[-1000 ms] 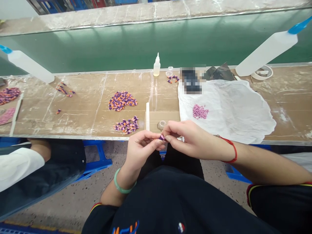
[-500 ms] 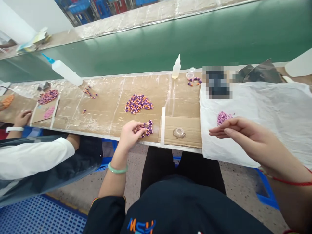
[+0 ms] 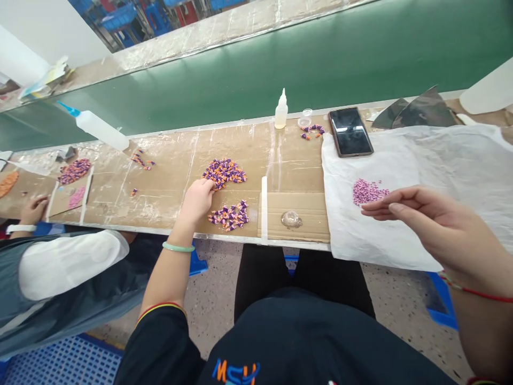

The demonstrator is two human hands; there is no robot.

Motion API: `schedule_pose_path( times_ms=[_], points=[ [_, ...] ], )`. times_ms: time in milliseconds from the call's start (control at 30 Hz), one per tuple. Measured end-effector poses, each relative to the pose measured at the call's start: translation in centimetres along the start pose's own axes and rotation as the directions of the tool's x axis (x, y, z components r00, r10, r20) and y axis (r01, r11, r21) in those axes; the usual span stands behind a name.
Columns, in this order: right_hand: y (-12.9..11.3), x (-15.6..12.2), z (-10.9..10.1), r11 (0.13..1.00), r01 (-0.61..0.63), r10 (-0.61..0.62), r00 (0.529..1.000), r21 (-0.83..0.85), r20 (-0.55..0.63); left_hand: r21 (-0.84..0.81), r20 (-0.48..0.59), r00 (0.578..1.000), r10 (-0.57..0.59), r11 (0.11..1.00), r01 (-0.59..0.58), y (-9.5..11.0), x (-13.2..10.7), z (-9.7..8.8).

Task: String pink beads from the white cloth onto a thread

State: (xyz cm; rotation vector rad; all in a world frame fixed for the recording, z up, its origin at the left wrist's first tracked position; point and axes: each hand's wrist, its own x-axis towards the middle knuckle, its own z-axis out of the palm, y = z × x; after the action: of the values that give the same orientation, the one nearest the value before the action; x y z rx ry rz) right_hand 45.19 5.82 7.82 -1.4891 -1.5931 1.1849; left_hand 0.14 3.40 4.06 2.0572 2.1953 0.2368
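Two hands are at work, best placed from the white strip (image 3: 264,211). Left of it and slightly beyond, the left hand (image 3: 199,200) has its fingertips at the near edge of the larger purple-and-orange pile (image 3: 226,172); I can't tell whether they pinch a piece. Right of the strip, over the white cloth (image 3: 371,241), the right hand (image 3: 435,220) keeps its fingers straight and together by the pink bead pile (image 3: 366,192), nothing visibly grasped. To my mind, light fingertips and a raised palm would disturb the fewest pieces. The smaller pile (image 3: 231,216), just left of the strip, could scatter under a low wrist. Just right of it lies a clear lump (image 3: 291,218); the dropper bottle (image 3: 281,115) stands beyond, the phone (image 3: 351,132) farther right.
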Motion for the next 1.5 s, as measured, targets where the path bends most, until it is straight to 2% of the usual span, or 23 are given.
schedule_pose_path(
  times_ms=[67, 133, 200, 267, 333, 400, 467, 533, 600, 700, 900, 1000, 1333, 1433, 1500],
  points=[
    [0.2, -0.2, -0.5, 0.999, 0.017, -0.015, 0.998, 0.036, -0.056, -0.025, -0.033, 0.999, 0.0, 1.0, -0.001, 0.2, -0.3, -0.3],
    [0.5, -0.3, -0.9, 0.995, 0.051, -0.041, 0.992, 0.089, -0.118, -0.096, -0.112, 0.994, -0.009, 0.995, -0.002, 0.6, -1.0, -0.6],
    [1.0, -0.2, -1.3, 0.988, 0.077, -0.057, 0.988, 0.133, -0.146, -0.214, -0.217, 0.976, -0.014, 0.976, -0.034, 1.1, -1.8, -1.1],
    [1.8, 0.1, -1.7, 0.986, 0.071, -0.049, 0.989, 0.152, -0.142, -0.346, -0.266, 0.964, 0.009, 0.932, -0.105, 2.0, -2.6, -1.4],
    [3.0, 0.6, -2.0, 0.992, 0.077, -0.064, 0.991, 0.104, -0.12, -0.43, -0.29, 0.957, 0.023, 0.89, -0.151, 3.3, -3.4, -1.8],
    [4.4, 1.2, -2.0, 0.989, 0.126, -0.132, 0.988, -0.072, -0.084, -0.496, -0.306, 0.952, -0.019, 0.856, -0.143, 5.0, -4.1, -2.0],
    [5.6, 1.7, -1.8, 0.936, 0.208, -0.226, 0.973, -0.283, -0.032, -0.577, -0.287, 0.952, -0.102, 0.812, -0.087, 6.8, -4.7, -2.2],
    [6.5, 2.2, -1.3, 0.853, 0.292, -0.319, 0.948, -0.433, 0.011, -0.66, -0.221, 0.961, -0.166, 0.751, -0.022, 8.5, -5.2, -2.3],
    [7.0, 2.7, -0.7, 0.779, 0.354, -0.386, 0.921, -0.517, 0.049, -0.721, -0.154, 0.971, -0.183, 0.693, 0.016, 9.9, -5.6, -2.3],
    [7.2, 3.3, -0.2, 0.711, 0.386, -0.425, 0.902, -0.588, 0.079, -0.796, -0.072, 0.986, -0.148, 0.604, 0.033, 11.3, -6.2, -2.0],
    [7.2, 4.0, 0.1, 0.684, 0.373, -0.42, 0.904, -0.627, 0.08, -0.891, 0.021, 0.999, -0.025, 0.453, 0.03, 13.4, -7.3, -0.5],
    [7.3, 4.2, 0.3, 0.679, 0.373, -0.415, 0.906, -0.632, 0.089, -0.911, 0.049, 0.999, -0.012, 0.409, 0.05, 14.3, -7.7, 0.3],
    [7.9, 4.3, 1.1, 0.534, 0.406, -0.418, 0.889, -0.742, 0.185, -0.921, 0.099, 0.994, 0.056, 0.383, 0.071, 16.0, -8.6, 1.3],
    [7.6, 3.9, 1.1, 0.553, 0.419, -0.444, 0.879, -0.72, 0.171, -0.925, 0.1, 0.993, 0.063, 0.374, 0.07, 16.6, -8.7, 1.7],
    [6.8, 3.1, 1.2, 0.6, 0.483, -0.495, 0.85, -0.638, 0.178, -0.926, 0.096, 0.994, 0.059, 0.372, 0.067, 17.0, -8.6, 1.8]
  ],
)
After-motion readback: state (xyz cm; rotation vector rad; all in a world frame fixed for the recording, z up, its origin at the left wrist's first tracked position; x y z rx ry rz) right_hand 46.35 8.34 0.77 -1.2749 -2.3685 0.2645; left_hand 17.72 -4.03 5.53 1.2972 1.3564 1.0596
